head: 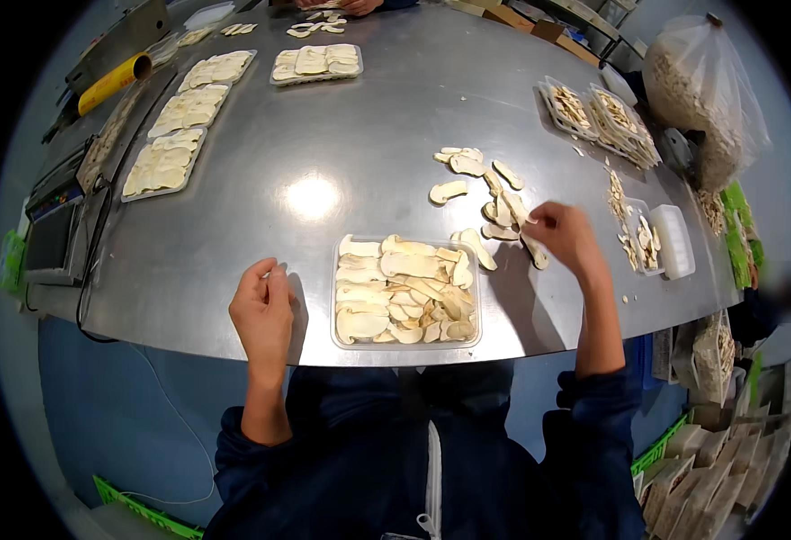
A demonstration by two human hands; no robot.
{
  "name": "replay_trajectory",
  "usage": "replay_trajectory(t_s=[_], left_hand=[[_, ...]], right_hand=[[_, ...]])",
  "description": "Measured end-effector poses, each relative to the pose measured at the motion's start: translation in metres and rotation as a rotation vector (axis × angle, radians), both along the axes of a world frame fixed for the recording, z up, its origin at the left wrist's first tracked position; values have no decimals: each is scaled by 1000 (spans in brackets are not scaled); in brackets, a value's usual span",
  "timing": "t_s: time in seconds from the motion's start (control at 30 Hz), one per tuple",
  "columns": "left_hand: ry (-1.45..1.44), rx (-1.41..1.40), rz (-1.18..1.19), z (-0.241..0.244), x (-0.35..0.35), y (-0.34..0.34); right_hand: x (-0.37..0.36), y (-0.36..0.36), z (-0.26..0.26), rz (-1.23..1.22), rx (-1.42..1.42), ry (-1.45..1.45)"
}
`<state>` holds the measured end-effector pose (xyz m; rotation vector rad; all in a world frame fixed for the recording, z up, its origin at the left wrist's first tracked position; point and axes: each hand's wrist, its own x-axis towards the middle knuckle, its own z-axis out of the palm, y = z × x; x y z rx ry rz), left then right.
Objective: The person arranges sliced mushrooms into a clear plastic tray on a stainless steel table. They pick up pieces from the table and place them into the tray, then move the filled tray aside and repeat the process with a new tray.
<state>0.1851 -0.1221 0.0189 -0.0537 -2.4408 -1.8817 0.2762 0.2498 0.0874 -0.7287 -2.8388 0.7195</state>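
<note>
In front of me, a clear plastic tray [476,324] holds dried mushroom slices: larger ones overlap along its left side and top, smaller, browner pieces lie at the lower right. My right hand [561,236] is over the loose pile to the right of the tray, thumb and fingertips pinched on the end of a pale mushroom slice [515,208]. More loose slices, such as one single slice [448,192], lie beside and above that pile. Left of the tray, my left hand [262,310] is half curled above the table edge; whether it holds something cannot be told.
Filled trays stand at the left [165,162] and top [316,64]. Trays of small pieces [621,121] and a stack of white empty trays [672,243] are at the right, near a large plastic bag [699,88]. A scale [55,236] stands left. Another person's hands [355,5] are at the far edge.
</note>
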Motion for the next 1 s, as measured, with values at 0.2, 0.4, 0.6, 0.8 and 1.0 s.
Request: replay_trajectory(t_s=[0.2, 0.4, 0.6, 0.8, 1.0], left_hand=[[-8, -38, 8, -1, -3, 3], [-1, -10, 10, -3, -3, 1], [-24, -12, 8, -8, -3, -1], [-36, -28, -4, -4, -4, 0], [-24, -40, 4, -5, -4, 3]], right_hand=[[23, -52, -33, 196, 106, 72], [18, -38, -36, -24, -134, 205], [15, -90, -2, 422, 1, 324], [4, -121, -12, 625, 121, 321], [0, -123, -15, 604, 141, 346]])
